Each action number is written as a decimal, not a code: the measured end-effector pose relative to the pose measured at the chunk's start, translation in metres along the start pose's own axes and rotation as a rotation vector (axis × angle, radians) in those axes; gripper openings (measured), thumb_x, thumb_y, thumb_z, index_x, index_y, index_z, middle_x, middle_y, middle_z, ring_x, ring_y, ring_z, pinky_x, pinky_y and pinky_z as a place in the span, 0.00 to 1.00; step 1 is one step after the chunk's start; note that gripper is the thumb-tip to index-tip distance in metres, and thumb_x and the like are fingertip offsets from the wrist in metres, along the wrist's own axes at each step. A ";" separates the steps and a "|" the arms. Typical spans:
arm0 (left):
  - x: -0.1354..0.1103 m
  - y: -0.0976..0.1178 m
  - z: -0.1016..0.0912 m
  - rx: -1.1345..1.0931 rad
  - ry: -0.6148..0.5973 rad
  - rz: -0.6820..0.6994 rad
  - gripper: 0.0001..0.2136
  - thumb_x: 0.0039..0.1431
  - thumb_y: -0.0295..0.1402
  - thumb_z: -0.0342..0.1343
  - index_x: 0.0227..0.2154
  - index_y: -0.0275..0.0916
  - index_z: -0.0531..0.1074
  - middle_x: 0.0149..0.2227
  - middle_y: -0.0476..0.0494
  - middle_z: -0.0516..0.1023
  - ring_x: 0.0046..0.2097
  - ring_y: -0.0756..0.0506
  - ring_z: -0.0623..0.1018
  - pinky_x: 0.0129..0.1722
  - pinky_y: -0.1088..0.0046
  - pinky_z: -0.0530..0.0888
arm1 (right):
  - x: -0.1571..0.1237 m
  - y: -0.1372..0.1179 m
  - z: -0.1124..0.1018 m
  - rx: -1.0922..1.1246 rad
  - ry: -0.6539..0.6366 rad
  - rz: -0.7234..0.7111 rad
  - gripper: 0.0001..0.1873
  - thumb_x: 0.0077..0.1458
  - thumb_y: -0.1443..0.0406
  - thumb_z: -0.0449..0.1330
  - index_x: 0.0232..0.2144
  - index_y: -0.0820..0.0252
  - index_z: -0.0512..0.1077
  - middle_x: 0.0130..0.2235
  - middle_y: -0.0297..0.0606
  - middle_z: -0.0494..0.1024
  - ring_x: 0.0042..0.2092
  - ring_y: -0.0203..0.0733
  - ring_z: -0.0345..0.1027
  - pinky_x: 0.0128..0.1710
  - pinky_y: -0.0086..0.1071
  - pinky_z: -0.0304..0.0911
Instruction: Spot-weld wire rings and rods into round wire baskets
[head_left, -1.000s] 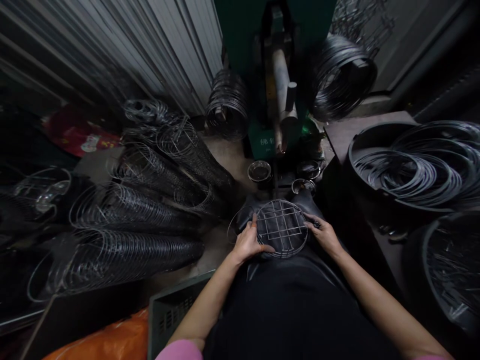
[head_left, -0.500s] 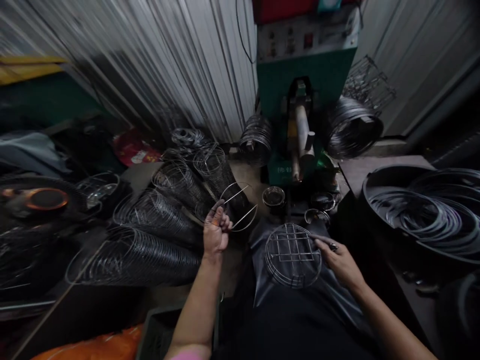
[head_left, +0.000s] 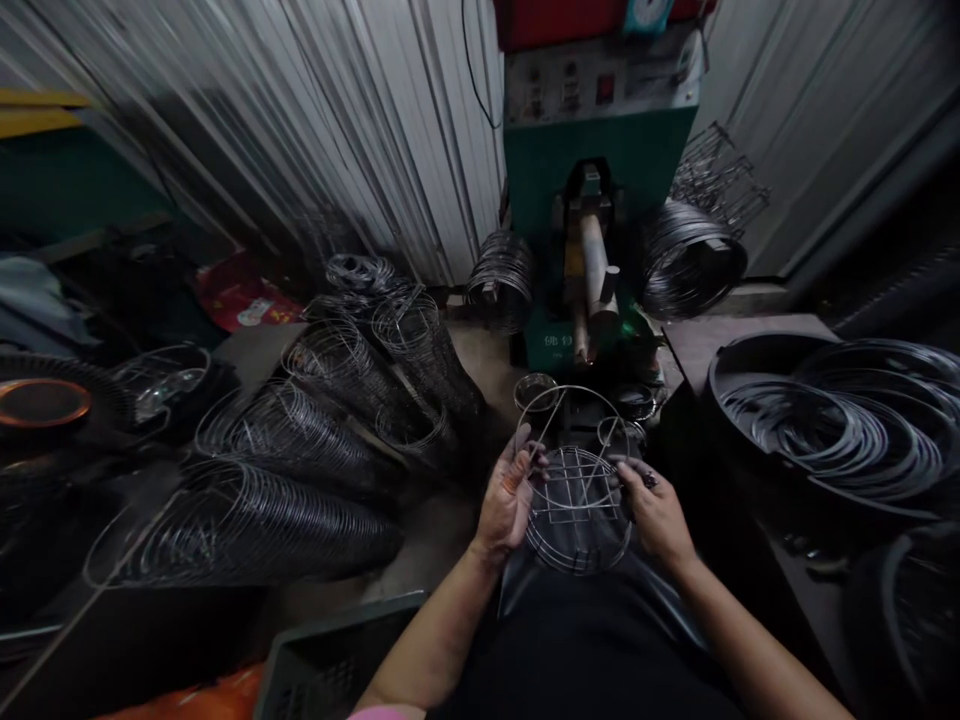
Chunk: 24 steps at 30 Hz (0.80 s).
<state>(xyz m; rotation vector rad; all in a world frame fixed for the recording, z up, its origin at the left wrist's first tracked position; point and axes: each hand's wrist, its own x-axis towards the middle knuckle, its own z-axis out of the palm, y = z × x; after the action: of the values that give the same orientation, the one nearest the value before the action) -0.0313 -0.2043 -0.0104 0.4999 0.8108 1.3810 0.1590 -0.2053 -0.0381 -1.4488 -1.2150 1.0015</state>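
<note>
A round wire ring with two crossbars (head_left: 552, 422) is held up in front of me. My left hand (head_left: 510, 490) pinches its left side between thumb and fingers. At the ring's right edge, the fingers of my right hand (head_left: 654, 500) are closed on the wire. Below and partly behind the ring, a round wire rack (head_left: 576, 521) with a square grid rests on my dark apron (head_left: 600, 640). The ring overlaps the rack's upper part, so whether they touch is hard to tell.
A green machine (head_left: 600, 135) with a thick metal arm (head_left: 596, 260) stands ahead. Stacks of wire rings (head_left: 300, 520) lie to the left. At the right, a black round tub (head_left: 787, 470) holds loose rings. A dark crate (head_left: 337, 640) sits low at left.
My left hand has brought the crossbarred ring rightward, over the rack on my lap. My right hand has moved from the rack's edge to the ring's right side.
</note>
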 end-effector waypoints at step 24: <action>0.013 -0.020 -0.055 1.153 -0.122 -0.035 0.22 0.53 0.34 0.51 0.52 0.34 0.66 0.51 0.41 0.72 0.53 0.42 0.70 0.55 0.65 0.64 | 0.017 0.051 -0.022 -0.463 -0.150 -0.152 0.20 0.53 0.59 0.51 0.44 0.60 0.72 0.38 0.41 0.79 0.39 0.45 0.74 0.39 0.32 0.67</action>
<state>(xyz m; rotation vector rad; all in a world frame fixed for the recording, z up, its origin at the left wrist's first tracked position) -0.0595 -0.2031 -0.0636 1.4188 1.4691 0.7174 0.1930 -0.1937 -0.0836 -1.6184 -1.7227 0.7646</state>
